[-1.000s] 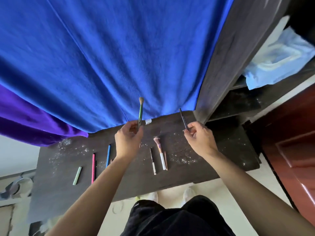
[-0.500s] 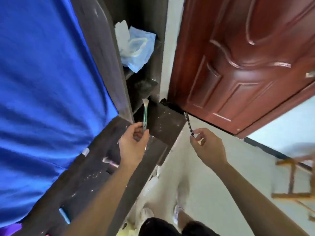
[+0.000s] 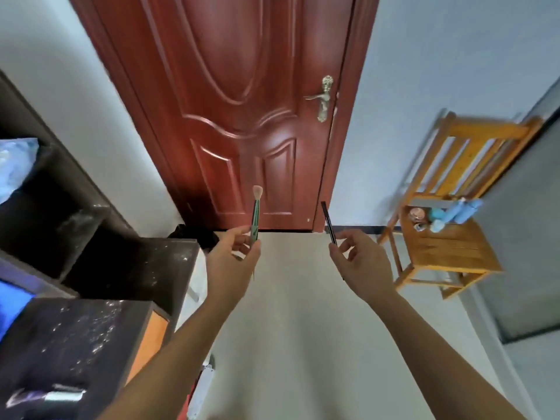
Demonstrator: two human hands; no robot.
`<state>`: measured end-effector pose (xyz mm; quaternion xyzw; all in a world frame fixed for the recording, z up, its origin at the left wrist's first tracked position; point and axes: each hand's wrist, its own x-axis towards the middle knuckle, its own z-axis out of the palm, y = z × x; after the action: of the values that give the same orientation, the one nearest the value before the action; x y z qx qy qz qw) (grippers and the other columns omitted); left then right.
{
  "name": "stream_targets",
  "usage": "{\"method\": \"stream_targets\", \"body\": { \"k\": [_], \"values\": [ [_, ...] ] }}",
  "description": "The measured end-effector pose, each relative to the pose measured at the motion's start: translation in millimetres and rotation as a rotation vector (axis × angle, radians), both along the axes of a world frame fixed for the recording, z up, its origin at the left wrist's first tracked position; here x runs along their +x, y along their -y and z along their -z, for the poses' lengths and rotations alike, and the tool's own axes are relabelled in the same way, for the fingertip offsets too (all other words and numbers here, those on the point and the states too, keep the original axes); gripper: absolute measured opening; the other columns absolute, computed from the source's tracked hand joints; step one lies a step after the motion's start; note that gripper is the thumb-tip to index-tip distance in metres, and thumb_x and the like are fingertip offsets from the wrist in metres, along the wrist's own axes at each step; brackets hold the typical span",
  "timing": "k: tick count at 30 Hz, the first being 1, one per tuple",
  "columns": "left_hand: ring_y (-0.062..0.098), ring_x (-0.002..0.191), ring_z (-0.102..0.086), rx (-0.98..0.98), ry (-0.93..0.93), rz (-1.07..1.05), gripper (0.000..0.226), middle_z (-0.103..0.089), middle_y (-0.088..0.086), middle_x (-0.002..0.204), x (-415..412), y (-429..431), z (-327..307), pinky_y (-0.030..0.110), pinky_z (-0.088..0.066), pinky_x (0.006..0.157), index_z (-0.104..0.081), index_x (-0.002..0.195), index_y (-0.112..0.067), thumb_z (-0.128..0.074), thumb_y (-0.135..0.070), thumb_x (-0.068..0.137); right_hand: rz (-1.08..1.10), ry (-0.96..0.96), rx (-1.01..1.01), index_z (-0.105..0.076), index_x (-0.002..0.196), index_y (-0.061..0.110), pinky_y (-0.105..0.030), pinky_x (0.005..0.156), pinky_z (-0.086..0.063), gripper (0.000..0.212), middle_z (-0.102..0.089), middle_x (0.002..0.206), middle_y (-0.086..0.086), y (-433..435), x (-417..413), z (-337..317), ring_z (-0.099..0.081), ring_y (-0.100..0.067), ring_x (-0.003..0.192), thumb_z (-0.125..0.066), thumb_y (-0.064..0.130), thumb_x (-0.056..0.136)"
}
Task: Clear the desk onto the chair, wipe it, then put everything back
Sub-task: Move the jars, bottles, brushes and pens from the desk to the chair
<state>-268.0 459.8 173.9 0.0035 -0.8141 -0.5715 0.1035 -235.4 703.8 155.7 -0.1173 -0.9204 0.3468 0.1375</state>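
1. The left hand [image 3: 231, 262] pinches a green-handled brush [image 3: 255, 216], its bristles upright above the fingertips, apparently for carrying.
2. The right hand [image 3: 360, 259] pinches a black pencil [image 3: 328, 222], likewise upright.
3. The wooden chair [image 3: 448, 250], holding blue bottles [image 3: 460, 212], stands well right of the right fingers; the dusty desk [image 3: 75, 344] lies left.

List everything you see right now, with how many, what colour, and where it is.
door: one, red-brown, ahead
door handle: one, brass, door's right edge
wooden chair: one, orange-brown, right
bottles and jars: several, mostly light blue, on chair seat
desk: one, dark, white-dusted, left
makeup brush: one, green-handled, raised, centre
cosmetic pencil: one, black, raised, centre-right
left hand: one, centre, pinching brush
right hand: one, centre-right, pinching pencil
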Motion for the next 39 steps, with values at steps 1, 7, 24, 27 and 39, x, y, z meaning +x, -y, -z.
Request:
{"method": "stream_targets", "body": {
  "k": [1, 7, 24, 27, 39],
  "values": [
    [0.003, 0.072, -0.063, -0.014, -0.007, 0.020, 0.026, -0.070, -0.012, 0.084, 1.2, -30.8, 2.4, 0.009, -0.049, 0.061, -0.065, 0.104, -0.036, -0.075, -0.020, 0.086, 0.023, 0.001, 0.000, -0.060, 0.107, 0.036, -0.024, 0.057, -0.049, 0.020, -0.062, 0.079, 0.020, -29.8, 7.0, -0.6, -0.060, -0.003, 0.060, -0.062, 0.048, 0.091],
    [0.005, 0.068, -0.061, -0.024, -0.038, 0.154, 0.026, -0.067, -0.020, 0.079, -0.2, -211.6, 12.1, 0.009, -0.045, 0.051, -0.066, 0.102, -0.035, -0.076, -0.018, 0.085, 0.157, -0.008, -0.019, -0.066, 0.109, 0.027, -0.028, 0.060, -0.050, 0.021, -0.062, 0.078, 0.016, -202.9, 36.9, 0.1, -0.059, -0.005, 0.062, -0.067, 0.039, 0.092],
    [0.007, 0.075, -0.064, -0.063, 0.141, 0.509, 0.024, -0.064, -0.018, 0.079, -169.7, -537.4, 79.5, 0.011, -0.047, 0.056, -0.058, 0.075, -0.032, -0.076, -0.021, 0.086, 0.479, 0.278, -0.103, -0.061, 0.105, 0.038, -0.023, 0.058, -0.049, 0.020, -0.062, 0.080, 0.017, -488.3, -75.5, 57.6, -0.060, -0.003, 0.071, -0.065, 0.050, 0.089],
    [-0.002, 0.084, -0.062, -0.128, 0.177, 0.588, 0.025, -0.063, -0.023, 0.081, -199.4, -590.1, 95.5, 0.007, -0.048, 0.063, -0.055, 0.076, -0.036, -0.075, -0.026, 0.087, 0.519, 0.332, -0.100, -0.061, 0.107, 0.038, -0.025, 0.059, -0.053, 0.020, -0.062, 0.081, 0.019, -529.3, -97.3, 65.0, -0.060, -0.003, 0.069, -0.065, 0.049, 0.090],
    [0.007, 0.076, -0.063, -0.319, 0.421, 0.496, 0.012, -0.065, -0.012, 0.082, -243.7, -740.9, 235.9, 0.013, -0.050, 0.071, -0.060, 0.088, -0.024, -0.069, -0.030, 0.092, 0.489, 0.555, -0.316, -0.063, 0.111, 0.033, -0.034, 0.077, -0.053, 0.023, -0.066, 0.086, 0.016, -669.5, -176.4, 217.2, -0.063, -0.007, 0.084, -0.064, 0.042, 0.091]
  ]
}}
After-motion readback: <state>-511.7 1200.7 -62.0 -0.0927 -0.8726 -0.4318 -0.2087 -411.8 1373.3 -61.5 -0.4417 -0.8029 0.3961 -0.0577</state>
